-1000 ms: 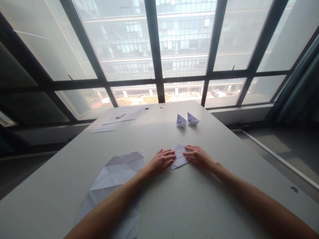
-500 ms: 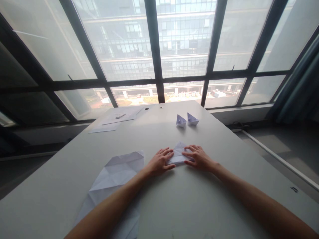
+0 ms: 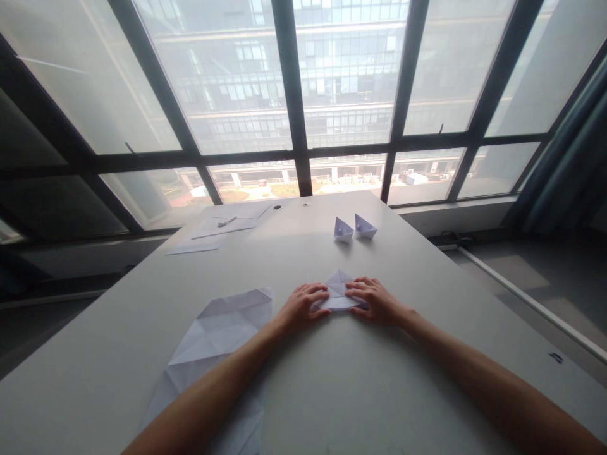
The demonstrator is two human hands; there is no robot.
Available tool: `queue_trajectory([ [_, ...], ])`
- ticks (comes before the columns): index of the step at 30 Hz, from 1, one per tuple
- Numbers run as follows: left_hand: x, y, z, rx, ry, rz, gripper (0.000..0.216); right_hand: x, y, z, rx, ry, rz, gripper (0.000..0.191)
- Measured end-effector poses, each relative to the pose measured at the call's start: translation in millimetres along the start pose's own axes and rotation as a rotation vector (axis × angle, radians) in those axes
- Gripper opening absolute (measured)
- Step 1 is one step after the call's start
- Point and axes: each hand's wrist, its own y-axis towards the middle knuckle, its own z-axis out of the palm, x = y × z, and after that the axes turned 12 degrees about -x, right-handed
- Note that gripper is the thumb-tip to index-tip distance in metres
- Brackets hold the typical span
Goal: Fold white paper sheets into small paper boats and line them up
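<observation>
Pressing fold (image 3: pixel 337 294) flat on bench (image 3: pixel 351 392) with left grip (image 3: pixel 302 308) and right grip (image 3: pixel 375 302), fingers spread. Might skew the crease if pushed unevenly, or slide sideways.

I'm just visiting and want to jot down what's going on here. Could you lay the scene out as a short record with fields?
Place: grey table by a large window
Left hand: fingers pressing the left side of a small folded paper
Right hand: fingers pressing its right side
Beyond the hands: paper boat beside a second paper boat
Near left: large creased sheet, partly under the forearm
Far left corner: loose flat sheets
</observation>
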Motion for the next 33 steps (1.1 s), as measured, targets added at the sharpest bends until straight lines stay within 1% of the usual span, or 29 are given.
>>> queue_trajectory([
  [5, -1, 0, 0, -0.019, -0.003, 0.007, 0.038, -3, -1, 1, -0.031, 0.016, -0.011, 0.036],
  [9, -3, 1, -1, -0.024, -0.005, -0.006, 0.032, -5, -1, 3, -0.065, 0.027, -0.025, 0.033],
  [13, -4, 3, -2, -0.018, -0.016, -0.027, 0.026, -6, 1, 5, -0.118, 0.072, -0.014, 0.025],
  [16, -5, 5, -2, -0.035, -0.045, -0.061, 0.030, -6, 2, 7, -0.160, 0.124, 0.048, 0.028],
  [19, -4, 5, 0, -0.074, -0.081, -0.129, 0.035, -7, 1, 8, -0.204, 0.137, 0.142, 0.033],
  [22, -3, 4, 1, -0.091, -0.098, -0.175, 0.039, -7, 1, 8, -0.230, 0.154, 0.191, 0.032],
  [25, -2, 2, 1, -0.104, -0.095, -0.172, 0.043, -8, 0, 9, -0.230, 0.191, 0.189, 0.030],
  [28, -3, 2, 0, -0.103, -0.086, -0.168, 0.045, -10, 0, 11, -0.217, 0.192, 0.179, 0.032],
  [31, -4, 3, -2, -0.091, -0.100, -0.148, 0.040, -12, 0, 13, -0.207, 0.151, 0.162, 0.038],
  [33, -5, 2, -2, -0.094, -0.098, -0.130, 0.033, -13, 0, 13, -0.203, 0.106, 0.143, 0.033],
])
